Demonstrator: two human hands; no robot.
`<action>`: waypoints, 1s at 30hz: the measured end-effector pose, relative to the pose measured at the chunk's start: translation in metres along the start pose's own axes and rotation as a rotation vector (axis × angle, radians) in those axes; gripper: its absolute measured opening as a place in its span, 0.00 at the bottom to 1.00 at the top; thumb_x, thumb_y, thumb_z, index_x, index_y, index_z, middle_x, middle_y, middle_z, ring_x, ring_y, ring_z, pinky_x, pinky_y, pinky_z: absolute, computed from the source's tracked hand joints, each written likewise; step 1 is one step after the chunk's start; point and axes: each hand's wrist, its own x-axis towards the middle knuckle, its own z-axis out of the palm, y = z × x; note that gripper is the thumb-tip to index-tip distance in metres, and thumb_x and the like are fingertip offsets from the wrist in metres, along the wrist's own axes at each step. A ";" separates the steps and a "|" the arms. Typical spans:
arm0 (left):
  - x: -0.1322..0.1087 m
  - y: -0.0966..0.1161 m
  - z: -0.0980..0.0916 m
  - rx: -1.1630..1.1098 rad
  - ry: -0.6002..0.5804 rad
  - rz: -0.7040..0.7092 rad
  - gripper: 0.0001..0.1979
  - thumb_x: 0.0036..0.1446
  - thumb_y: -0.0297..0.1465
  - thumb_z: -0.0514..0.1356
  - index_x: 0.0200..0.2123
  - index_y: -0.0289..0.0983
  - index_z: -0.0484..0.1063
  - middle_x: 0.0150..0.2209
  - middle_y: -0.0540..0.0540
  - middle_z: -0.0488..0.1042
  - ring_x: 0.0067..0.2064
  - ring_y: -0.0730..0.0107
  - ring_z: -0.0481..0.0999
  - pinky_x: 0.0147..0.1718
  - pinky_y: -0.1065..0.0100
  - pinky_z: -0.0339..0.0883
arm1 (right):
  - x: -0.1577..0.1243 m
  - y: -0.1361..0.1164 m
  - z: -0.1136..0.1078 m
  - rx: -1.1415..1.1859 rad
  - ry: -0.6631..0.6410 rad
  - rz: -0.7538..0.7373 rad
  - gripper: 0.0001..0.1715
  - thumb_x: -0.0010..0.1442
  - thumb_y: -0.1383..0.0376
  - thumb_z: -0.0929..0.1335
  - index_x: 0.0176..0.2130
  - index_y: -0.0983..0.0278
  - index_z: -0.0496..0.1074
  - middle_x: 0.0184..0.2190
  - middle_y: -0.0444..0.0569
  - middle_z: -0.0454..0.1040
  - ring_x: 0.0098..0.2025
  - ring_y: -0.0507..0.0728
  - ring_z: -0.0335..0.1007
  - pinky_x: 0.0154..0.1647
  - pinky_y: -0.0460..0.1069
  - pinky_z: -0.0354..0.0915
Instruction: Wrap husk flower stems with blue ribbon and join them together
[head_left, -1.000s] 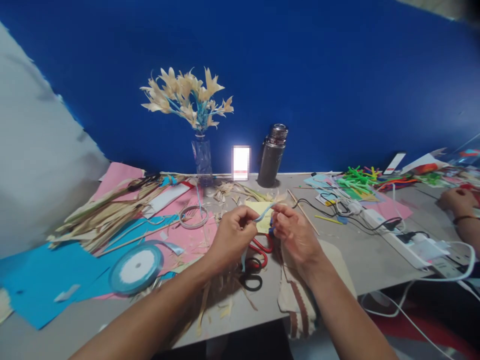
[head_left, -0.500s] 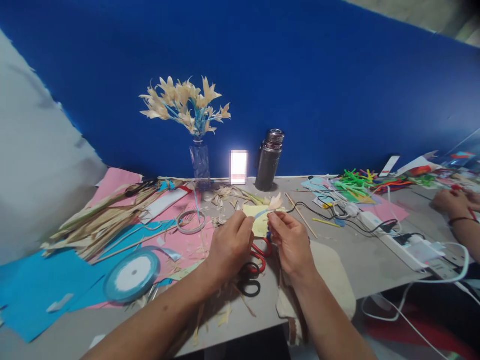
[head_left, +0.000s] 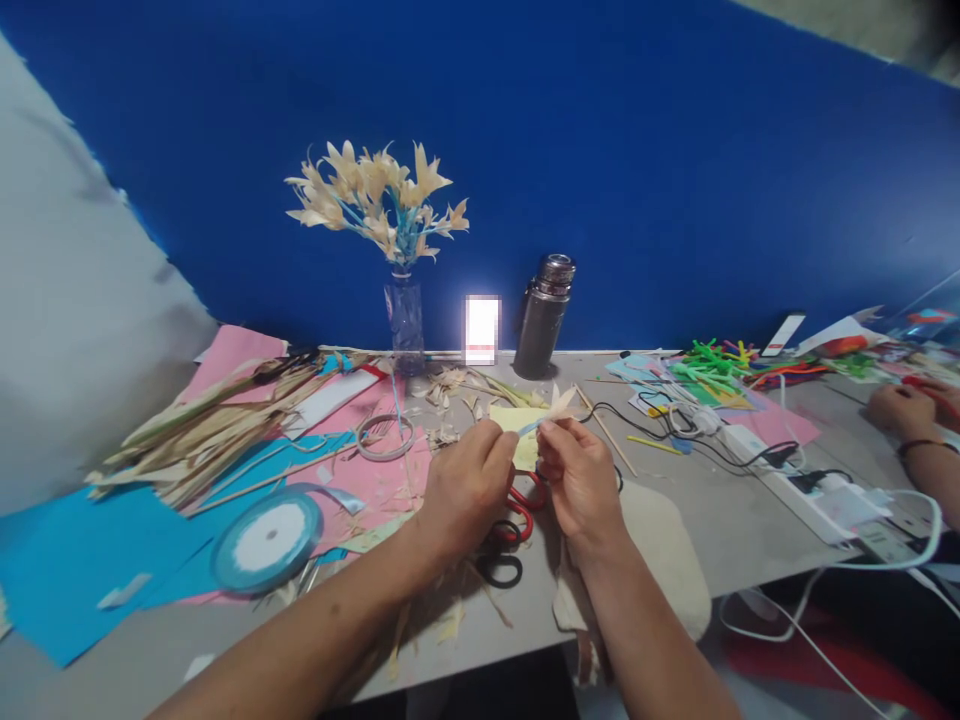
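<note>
My left hand [head_left: 465, 490] and my right hand [head_left: 579, 482] meet above the table's middle, both pinched closed. Between them runs a thin light-blue ribbon [head_left: 527, 427], and a small pale husk flower [head_left: 559, 402] sticks up from my right fingertips. Red-handled scissors [head_left: 523, 503] and black-handled scissors [head_left: 499, 568] lie on the table under my hands, beside a yellow paper sheet [head_left: 517, 418]. A spool of blue ribbon [head_left: 268, 539] lies to the left.
A vase of husk flowers [head_left: 395, 215], a bright phone [head_left: 481, 328] and a metal flask [head_left: 544, 313] stand by the blue wall. Dried husks [head_left: 202, 430], blue and pink paper lie left. A power strip with cables [head_left: 787, 473] sits right, near another person's hand [head_left: 904, 410].
My hands stay together on the ribbon; my right hand has turned the husk flower up a little. The view shifted slightly.
</note>
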 end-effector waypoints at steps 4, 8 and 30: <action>0.011 0.005 -0.006 -0.557 -0.099 -0.333 0.06 0.55 0.24 0.56 0.33 0.37 0.72 0.31 0.48 0.70 0.31 0.70 0.68 0.29 0.70 0.61 | 0.003 0.001 -0.002 0.028 -0.012 -0.010 0.16 0.44 0.61 0.77 0.23 0.63 0.68 0.17 0.36 0.58 0.19 0.46 0.48 0.18 0.44 0.46; 0.019 0.002 -0.013 -1.353 -0.456 -0.822 0.03 0.50 0.28 0.61 0.30 0.36 0.70 0.19 0.56 0.60 0.18 0.80 0.54 0.17 0.76 0.50 | 0.004 0.001 -0.009 0.059 -0.085 0.008 0.14 0.46 0.62 0.77 0.26 0.63 0.70 0.18 0.36 0.58 0.20 0.46 0.50 0.19 0.43 0.50; 0.011 0.011 -0.012 -0.760 -0.093 -0.424 0.06 0.60 0.27 0.54 0.30 0.37 0.68 0.27 0.50 0.68 0.29 0.70 0.68 0.31 0.67 0.63 | 0.001 0.001 -0.024 0.091 -0.107 0.055 0.15 0.43 0.63 0.80 0.30 0.66 0.78 0.22 0.41 0.69 0.20 0.44 0.51 0.17 0.40 0.48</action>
